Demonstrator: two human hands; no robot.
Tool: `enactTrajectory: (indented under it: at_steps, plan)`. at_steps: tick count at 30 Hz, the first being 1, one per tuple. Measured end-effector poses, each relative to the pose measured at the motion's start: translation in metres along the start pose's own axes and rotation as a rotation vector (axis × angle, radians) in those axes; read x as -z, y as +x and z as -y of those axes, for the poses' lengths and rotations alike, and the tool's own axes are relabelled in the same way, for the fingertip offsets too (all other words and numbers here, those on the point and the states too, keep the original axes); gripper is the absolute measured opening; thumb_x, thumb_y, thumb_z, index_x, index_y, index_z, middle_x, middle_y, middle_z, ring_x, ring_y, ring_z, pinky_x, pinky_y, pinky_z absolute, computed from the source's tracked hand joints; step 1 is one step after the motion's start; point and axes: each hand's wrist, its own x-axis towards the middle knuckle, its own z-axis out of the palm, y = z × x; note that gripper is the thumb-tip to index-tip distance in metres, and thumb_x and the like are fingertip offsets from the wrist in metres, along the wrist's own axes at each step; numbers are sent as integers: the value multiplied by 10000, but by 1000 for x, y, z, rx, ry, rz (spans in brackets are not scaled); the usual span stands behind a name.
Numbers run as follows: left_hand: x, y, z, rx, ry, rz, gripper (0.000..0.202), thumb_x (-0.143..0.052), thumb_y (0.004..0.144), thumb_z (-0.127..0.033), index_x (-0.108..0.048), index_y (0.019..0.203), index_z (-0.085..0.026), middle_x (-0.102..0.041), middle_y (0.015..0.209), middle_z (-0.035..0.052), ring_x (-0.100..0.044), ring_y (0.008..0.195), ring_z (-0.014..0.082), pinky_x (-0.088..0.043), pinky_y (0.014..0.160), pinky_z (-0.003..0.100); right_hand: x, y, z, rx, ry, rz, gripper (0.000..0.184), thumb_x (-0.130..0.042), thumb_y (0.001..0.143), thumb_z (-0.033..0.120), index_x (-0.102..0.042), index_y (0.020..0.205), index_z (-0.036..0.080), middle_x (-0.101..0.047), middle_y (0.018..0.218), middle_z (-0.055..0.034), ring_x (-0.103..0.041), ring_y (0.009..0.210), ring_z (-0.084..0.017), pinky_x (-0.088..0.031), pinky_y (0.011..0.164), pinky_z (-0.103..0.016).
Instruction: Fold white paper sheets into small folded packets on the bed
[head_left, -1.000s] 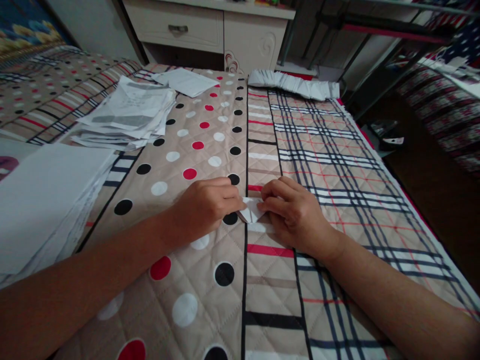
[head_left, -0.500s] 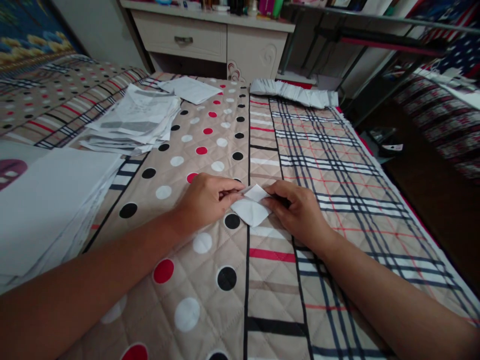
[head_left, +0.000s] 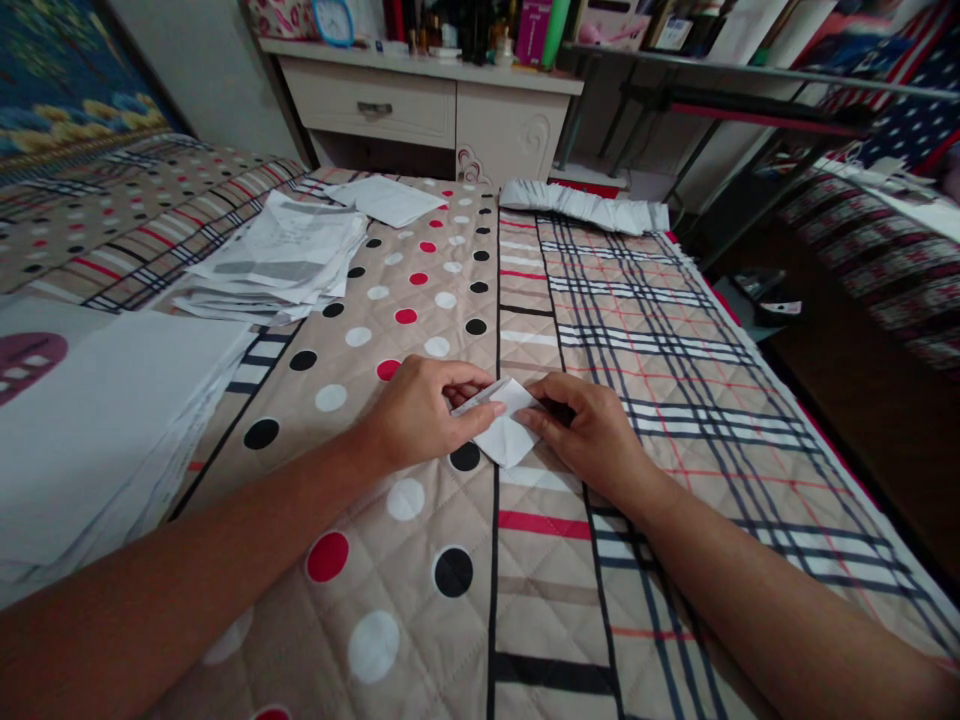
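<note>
A small folded piece of white paper [head_left: 510, 438] sits between my hands, just above the patterned bedspread [head_left: 420, 620] or resting on it; I cannot tell which. My left hand [head_left: 431, 410] pinches its left side, thumb lying across the top face and fingers behind. On the right side my right hand [head_left: 581, 420] grips the paper between thumb and index finger. One corner of the paper points toward me. The fingers behind it are partly hidden.
Left lie a stack of used sheets [head_left: 277, 250], a folded sheet [head_left: 394, 200] and a large pile of white paper [head_left: 127, 400]. A long row of folded papers [head_left: 585, 205] lies at the far edge. Beyond stand a white drawer cabinet [head_left: 375, 100] and a metal-framed table [head_left: 697, 65].
My left thumb has moved onto the paper's top face, and the raised flap at its upper part now lies flatter. The camera view has tilted up slightly.
</note>
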Motion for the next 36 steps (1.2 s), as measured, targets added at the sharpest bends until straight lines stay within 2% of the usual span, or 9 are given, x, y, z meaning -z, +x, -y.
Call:
enactTrajectory:
  at_steps: [2, 5, 9, 11, 13, 19, 29, 32, 36]
  plan:
    - [-3, 0, 2, -36, 79, -25, 183, -740, 739, -315, -742, 816, -149, -682, 634, -1, -553, 512, 93, -398, 463, 196, 0, 0, 0, -5, 4, 7, 13, -646, 816, 176, -654, 822, 168, -629, 756, -19, -566, 701, -151, -414, 618, -256]
    - [-6, -1, 7, -135, 134, -48, 126, -721, 788, -278, -716, 744, -160, -673, 648, -8, -562, 555, 95, -399, 510, 211, 0, -1, 0, 35, 25, -5, 23, -657, 800, 145, -650, 808, 165, -618, 756, -16, -565, 706, -148, -422, 634, -261]
    - [0, -6, 8, -416, 195, 12, 70, -661, 824, -140, -713, 802, -180, -711, 784, 5, -623, 731, 126, -468, 673, 243, 2, -6, 0, 219, 87, -19, 178, -572, 811, 37, -677, 849, 177, -629, 847, -39, -587, 804, -155, -456, 713, -278]
    - [4, -9, 7, -535, 282, 77, 119, -615, 845, -109, -706, 826, -184, -714, 857, 14, -619, 794, 140, -477, 720, 261, 2, -9, 0, 321, 28, -18, 232, -538, 813, 15, -687, 851, 188, -622, 872, -47, -574, 826, -163, -453, 723, -293]
    - [8, -11, 6, -598, 360, 109, 133, -582, 871, -126, -698, 837, -182, -706, 878, 22, -607, 799, 143, -476, 707, 261, 4, -11, 2, 403, -76, -12, 230, -541, 813, 17, -688, 831, 193, -611, 865, -48, -553, 816, -170, -438, 715, -307]
    - [12, -15, 6, -677, 512, 173, 187, -519, 908, -126, -694, 922, -189, -697, 874, 27, -610, 813, 145, -472, 675, 257, 7, -13, 7, 507, -252, 56, 177, -555, 835, 63, -675, 843, 193, -610, 916, -68, -509, 830, -195, -427, 697, -329]
    - [15, -14, 7, -696, 558, 190, 269, -478, 885, -54, -696, 966, -189, -715, 905, 21, -639, 848, 154, -505, 710, 269, 13, -18, 10, 532, -332, 111, 215, -496, 865, 98, -681, 956, 155, -627, 990, -113, -516, 881, -226, -462, 713, -369]
    - [16, -16, -3, -689, 633, 216, 240, -507, 868, -84, -701, 963, -189, -718, 879, 30, -639, 813, 169, -506, 668, 283, 13, -19, 13, 535, -379, 114, 211, -487, 881, 122, -676, 959, 174, -635, 997, -102, -520, 880, -223, -450, 721, -371]
    - [9, -27, -23, -714, 811, 216, 222, -489, 865, -107, -709, 874, -134, -718, 817, 97, -638, 746, 208, -513, 615, 331, 10, -21, 17, 615, -439, 88, 194, -479, 916, 150, -667, 932, 196, -655, 957, -75, -525, 853, -213, -405, 707, -371]
